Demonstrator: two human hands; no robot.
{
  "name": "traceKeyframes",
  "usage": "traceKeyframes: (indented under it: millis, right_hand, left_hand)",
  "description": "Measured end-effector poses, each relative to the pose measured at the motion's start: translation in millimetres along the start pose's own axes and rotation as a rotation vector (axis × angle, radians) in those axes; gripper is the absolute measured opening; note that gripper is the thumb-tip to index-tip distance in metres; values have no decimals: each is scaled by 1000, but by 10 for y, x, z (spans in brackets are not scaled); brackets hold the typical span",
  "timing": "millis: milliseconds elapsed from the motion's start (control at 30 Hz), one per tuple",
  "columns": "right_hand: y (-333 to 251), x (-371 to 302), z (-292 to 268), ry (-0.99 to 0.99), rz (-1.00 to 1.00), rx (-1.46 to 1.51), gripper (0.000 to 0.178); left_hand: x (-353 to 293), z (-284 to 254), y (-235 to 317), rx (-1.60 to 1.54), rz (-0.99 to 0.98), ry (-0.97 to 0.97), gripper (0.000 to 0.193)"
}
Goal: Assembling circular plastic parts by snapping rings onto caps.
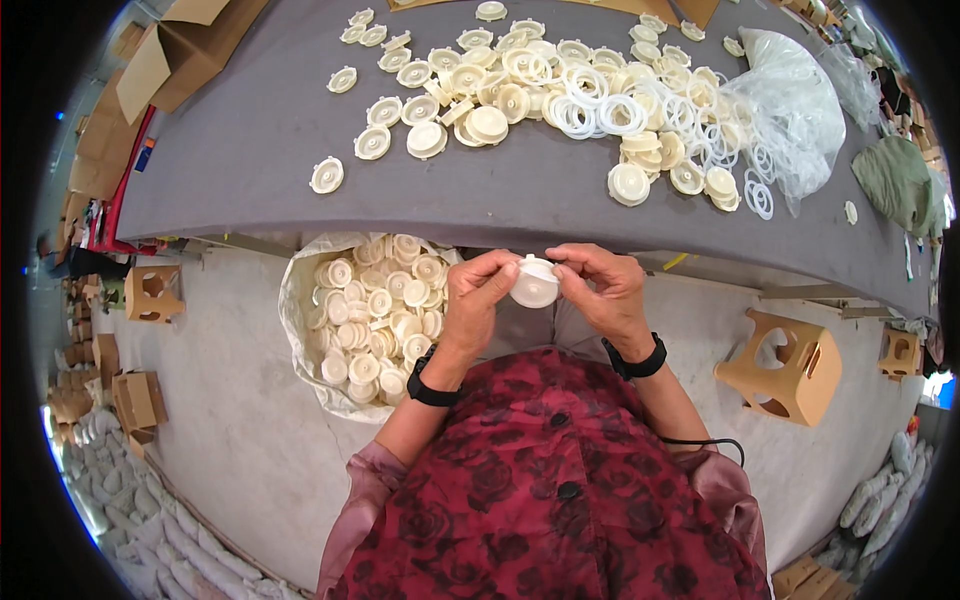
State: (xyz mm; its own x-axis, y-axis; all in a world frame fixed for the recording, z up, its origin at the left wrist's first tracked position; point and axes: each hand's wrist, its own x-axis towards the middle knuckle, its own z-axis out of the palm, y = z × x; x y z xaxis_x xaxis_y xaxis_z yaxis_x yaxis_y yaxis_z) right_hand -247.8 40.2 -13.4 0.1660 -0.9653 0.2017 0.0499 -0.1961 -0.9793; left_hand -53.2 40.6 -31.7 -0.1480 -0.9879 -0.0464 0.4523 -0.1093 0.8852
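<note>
A cream cap (535,289) is pinched between left hand (474,301) and right hand (609,295) — seemingly mid-assembly; even fingertip pressure is probably needed next.

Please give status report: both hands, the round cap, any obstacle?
Left hand, right hand: both pinching one cream cap. Cap near front edge of grey table. No obstacle visible around it.
</note>
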Motion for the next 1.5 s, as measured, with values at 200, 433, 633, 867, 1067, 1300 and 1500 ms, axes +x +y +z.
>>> traceKeyframes:
  millis: [200, 433, 633, 867, 1067, 1300, 1500]
  right_hand:
    - [-63, 33, 16, 38, 43, -60, 26]
    - [-91, 18, 37, 7, -150, -233, 25]
    - [35, -19, 19, 30, 55, 121, 19]
    - [45, -34, -32, -39, 159, 152, 13]
    - [-69, 82, -104, -190, -26, -127, 16]
    - [-100, 71, -104, -315, 49, -238, 11]
    - [-56, 23, -77, -41, 302, 227, 9]
  left_hand:
    - [3, 100, 41, -4, -19, 6, 19]
    - [3, 80, 24, 19, 6, 37, 18]
    - [-12, 65, 21, 35, 33, -35, 16]
    - [-16, 1, 51, 76, -24, -127, 15]
    - [22, -51, 140, 258, -50, -255, 18]
    - [84, -116, 172, 408, -82, -339, 17]
    - [24, 76, 197, 31, -217, -219, 23]
